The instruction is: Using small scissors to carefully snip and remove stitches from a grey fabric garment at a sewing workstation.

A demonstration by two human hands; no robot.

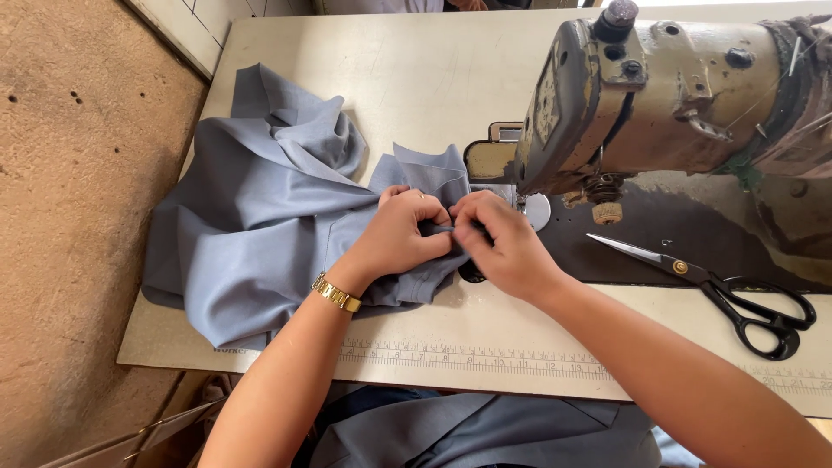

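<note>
At the far left lies a rough brown floor, and beside it the pale sewing table begins, its near edge printed with a measuring scale. A rumpled piece of grey-blue fabric spreads over the table's left half, bunched in folds toward the back and trailing off the near-left corner. The left hand, with a gold watch band at the wrist, rests on the cloth's right edge with its fingers curled down and pinched together on a fold. Touching it, the right hand meets the same fold from the other side, thumb and forefinger closed on the edge, so both hands are clamped on the cloth just in front of the needle area. By the look of it, the step in hand is turning or aligning a small hem or seam edge before stitching; the fold seems not yet under the presser foot, though the hands hide most of that spot. The next move would call for keeping the fold pinched flat while sliding it a short way back and right beneath the foot, fingers kept clear of the needle. Farther right stands the worn beige sewing machine, and on its dark bed lie black-handled scissors, well apart from both hands, blades closed.
</note>
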